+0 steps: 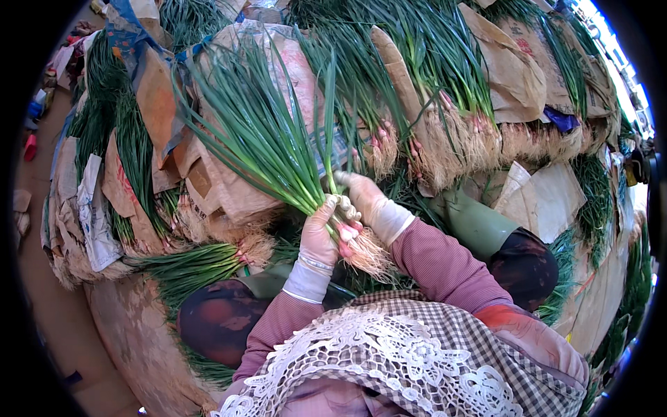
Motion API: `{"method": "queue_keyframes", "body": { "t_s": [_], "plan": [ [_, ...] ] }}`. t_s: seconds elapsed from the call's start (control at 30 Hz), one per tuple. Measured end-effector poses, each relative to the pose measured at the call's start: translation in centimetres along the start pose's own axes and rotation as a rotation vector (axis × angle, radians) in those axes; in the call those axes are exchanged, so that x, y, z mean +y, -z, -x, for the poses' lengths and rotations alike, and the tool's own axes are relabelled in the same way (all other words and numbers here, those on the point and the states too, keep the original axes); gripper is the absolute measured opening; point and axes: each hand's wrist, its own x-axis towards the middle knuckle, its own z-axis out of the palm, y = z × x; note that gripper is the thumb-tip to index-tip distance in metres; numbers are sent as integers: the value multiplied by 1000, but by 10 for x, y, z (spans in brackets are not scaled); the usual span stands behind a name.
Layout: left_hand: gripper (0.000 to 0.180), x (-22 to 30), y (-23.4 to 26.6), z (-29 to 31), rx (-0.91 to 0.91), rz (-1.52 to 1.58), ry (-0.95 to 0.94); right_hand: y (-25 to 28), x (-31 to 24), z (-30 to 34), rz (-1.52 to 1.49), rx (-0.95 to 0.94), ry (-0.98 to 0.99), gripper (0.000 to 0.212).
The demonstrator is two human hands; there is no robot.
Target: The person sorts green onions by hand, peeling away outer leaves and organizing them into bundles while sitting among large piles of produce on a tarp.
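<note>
Above my lap I hold a bunch of spring onions [278, 156], its long green leaves fanning toward the upper left. My left hand [318, 240], in a pale glove, is closed round the stems just above the pinkish-white bulbs [345, 233]. Pale, stringy roots [372, 256] hang below the bulbs, toward my body. My right hand [365, 200], also gloved, is closed against the bunch from the right, with its fingers curled at a more upright spring onion stalk [328, 139]. Its fingertips are slightly blurred and partly hidden.
Beyond my hands, more spring onions [445, 62] lie in rows with roots toward me, among brown paper sacks [511, 69]. A tied bundle [201, 263] rests by my left knee. My green boots [476, 219] flank the work. A brown floor [52, 278] runs along the left.
</note>
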Motion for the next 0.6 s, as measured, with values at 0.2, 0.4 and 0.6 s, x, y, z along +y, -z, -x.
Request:
{"method": "queue_keyframes", "body": {
  "t_s": [0.2,0.4,0.6],
  "plan": [
    [16,-12,10,-2,281,-132,92,9,-10,-7,1564,58,25,30],
    [20,9,-16,7,237,-447,-26,78,9,2,1859,105,-332,23],
    [26,12,26,-3,271,-220,67,72,-25,36,1668,-559,-848,40]
  ]
}}
